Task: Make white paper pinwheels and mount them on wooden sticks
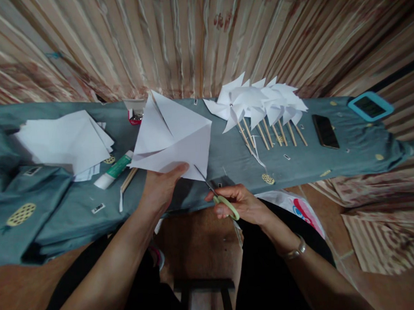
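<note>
A square sheet of white paper [187, 123] is raised over the cloth-covered table, with slits running in from its upper and left corners. My left hand [161, 183] grips its lower edge, thumb on top and the other fingers hidden beneath. In my right hand [240, 203] are scissors [226, 205] with light green handles. Their blades meet the sheet near its lower right corner; how far apart the blades are I cannot tell. Close to my left hand lie a green-and-white glue stick [115, 170] and a thin wooden stick [127, 179].
Several white paper pinwheels [260, 100] on wooden sticks lie in a row at the right. Loose white sheets [66, 140] are piled at the left. A small red box [134, 116], a dark phone [325, 131] and a blue-framed device [370, 106] also rest on the table.
</note>
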Motion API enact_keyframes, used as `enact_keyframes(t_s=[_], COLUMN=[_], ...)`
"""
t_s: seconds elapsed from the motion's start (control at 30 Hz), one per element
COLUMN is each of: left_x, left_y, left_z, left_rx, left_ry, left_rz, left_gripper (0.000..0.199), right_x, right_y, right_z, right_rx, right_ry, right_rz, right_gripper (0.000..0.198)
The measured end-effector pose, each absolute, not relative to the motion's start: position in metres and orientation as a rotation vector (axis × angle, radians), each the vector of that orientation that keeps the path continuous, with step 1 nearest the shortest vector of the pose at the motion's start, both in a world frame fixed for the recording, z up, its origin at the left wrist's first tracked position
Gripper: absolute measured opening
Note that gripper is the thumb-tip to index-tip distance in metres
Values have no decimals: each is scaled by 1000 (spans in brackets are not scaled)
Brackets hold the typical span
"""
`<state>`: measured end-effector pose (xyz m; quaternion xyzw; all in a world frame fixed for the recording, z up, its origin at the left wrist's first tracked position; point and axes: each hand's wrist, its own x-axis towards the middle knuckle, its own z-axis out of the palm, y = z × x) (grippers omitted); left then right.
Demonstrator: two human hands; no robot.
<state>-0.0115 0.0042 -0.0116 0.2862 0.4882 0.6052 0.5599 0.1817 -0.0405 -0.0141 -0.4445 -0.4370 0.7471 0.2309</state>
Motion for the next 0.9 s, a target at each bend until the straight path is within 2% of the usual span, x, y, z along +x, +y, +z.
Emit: enact_keyframes(t_s=[0.47,0.9], left_x=[-7,-9], left_y=[0,0], left_z=[-8,-8], left_rx=[683,694], left_ry=[1190,1225], left_rz=[1344,1320], left_gripper=[45,41], right_x=[182,181], right_y=[-41,-41], right_z=[-18,-17], right_rx=[-1128,-1171], right_ry=[-1188,-1202], right_rz=[2054,2036], right_gripper=[45,44])
